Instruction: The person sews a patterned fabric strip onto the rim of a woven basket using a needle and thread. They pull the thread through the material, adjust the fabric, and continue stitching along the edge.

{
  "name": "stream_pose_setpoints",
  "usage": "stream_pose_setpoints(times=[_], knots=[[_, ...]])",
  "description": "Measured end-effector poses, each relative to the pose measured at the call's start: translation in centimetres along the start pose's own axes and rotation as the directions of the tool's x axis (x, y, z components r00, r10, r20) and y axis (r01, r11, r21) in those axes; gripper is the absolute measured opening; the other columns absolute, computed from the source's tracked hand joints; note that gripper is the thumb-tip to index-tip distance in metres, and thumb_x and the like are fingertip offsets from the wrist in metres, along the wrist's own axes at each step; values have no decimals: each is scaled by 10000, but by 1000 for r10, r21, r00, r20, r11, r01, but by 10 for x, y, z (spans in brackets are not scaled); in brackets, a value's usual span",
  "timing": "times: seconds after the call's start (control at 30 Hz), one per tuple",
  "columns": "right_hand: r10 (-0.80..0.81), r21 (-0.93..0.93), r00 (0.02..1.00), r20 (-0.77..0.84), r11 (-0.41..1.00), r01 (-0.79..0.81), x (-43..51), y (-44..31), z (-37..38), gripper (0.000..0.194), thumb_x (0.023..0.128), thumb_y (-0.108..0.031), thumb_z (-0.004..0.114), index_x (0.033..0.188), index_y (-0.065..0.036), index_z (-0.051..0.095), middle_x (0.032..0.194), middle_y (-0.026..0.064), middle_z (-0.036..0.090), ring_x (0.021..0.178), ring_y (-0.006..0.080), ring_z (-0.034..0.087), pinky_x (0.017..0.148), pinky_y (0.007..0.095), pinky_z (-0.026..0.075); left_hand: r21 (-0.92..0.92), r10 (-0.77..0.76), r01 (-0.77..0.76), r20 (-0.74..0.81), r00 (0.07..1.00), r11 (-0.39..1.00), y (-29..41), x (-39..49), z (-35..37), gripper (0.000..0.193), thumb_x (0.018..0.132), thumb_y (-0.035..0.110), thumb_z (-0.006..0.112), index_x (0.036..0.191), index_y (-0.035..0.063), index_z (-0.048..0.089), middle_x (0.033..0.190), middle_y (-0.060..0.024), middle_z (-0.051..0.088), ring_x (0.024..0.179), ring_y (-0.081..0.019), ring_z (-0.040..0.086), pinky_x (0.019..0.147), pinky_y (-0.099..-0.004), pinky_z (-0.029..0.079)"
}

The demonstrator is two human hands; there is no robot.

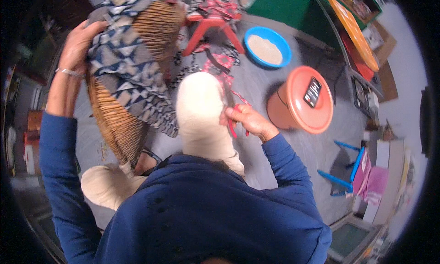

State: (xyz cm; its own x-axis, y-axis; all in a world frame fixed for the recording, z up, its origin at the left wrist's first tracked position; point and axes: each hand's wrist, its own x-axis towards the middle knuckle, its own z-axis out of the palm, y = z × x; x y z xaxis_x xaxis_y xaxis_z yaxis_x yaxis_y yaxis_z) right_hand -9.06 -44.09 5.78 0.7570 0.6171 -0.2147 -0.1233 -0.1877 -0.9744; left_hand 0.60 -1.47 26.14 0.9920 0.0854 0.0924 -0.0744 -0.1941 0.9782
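A patterned cloth lies over a large tilted wicker basket at my left. My left hand rests against the far left edge of the cloth and basket, the thumb and fingers bent over the cloth; part of the fingers is hidden. My right hand is closed around the red handles of a pair of scissors, beside my right knee. The blades point away from me and are blurred, so I cannot tell whether they are apart. Pink and black patterned fabric lies on the floor past the knee.
A red plastic stool with cloth on it stands ahead. A blue basin of pale granular material is right of it. Nearer on the right stands a lidded pink bucket with a dark object on top. A small blue chair is farther right.
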Motion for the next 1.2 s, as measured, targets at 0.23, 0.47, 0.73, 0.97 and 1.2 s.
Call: stream_pose_setpoints(times=[0.23,0.47,0.73,0.97,1.2], knots=[[-109,-512,562,-820,578,-635,-75,83,-87,380,943,-357,608,938,23,627,825,239,678,799,383,674,737,474,532,7,-27,28,-78,997,1000,-7,9,-22,229,903,168,680,1084,28,666,975,-26,699,846,-108,640,793,-243,505],[-336,-545,443,-831,336,-768,-130,132,-153,426,815,-329,746,1010,33,637,904,278,675,889,427,668,788,493,530,16,-58,60,-106,993,998,-3,4,-10,287,899,196,682,1124,21,647,1022,-41,693,880,-137,656,817,-277,528],[-316,-536,433,-844,483,-693,-137,151,-180,298,811,-111,732,1049,20,608,925,193,646,853,340,625,783,445,495,-27,-40,38,-79,996,999,2,-20,24,259,830,101,703,1063,-8,668,925,-21,702,756,-83,637,723,-245,529],[-306,-481,371,-877,555,-678,-139,161,-174,297,789,-108,739,1028,-13,592,931,166,636,922,357,599,809,484,463,-6,-10,10,-12,1000,1000,3,-18,38,241,843,86,686,1055,-27,682,900,-8,695,719,-58,617,674,-221,516],[-390,-523,352,-851,558,-645,-109,117,-139,413,847,-83,668,1226,47,569,1135,218,612,1074,378,597,947,453,469,116,69,-67,-20,997,991,-6,-29,47,275,784,141,702,969,-62,682,793,-48,694,722,-92,628,658,-279,532]])
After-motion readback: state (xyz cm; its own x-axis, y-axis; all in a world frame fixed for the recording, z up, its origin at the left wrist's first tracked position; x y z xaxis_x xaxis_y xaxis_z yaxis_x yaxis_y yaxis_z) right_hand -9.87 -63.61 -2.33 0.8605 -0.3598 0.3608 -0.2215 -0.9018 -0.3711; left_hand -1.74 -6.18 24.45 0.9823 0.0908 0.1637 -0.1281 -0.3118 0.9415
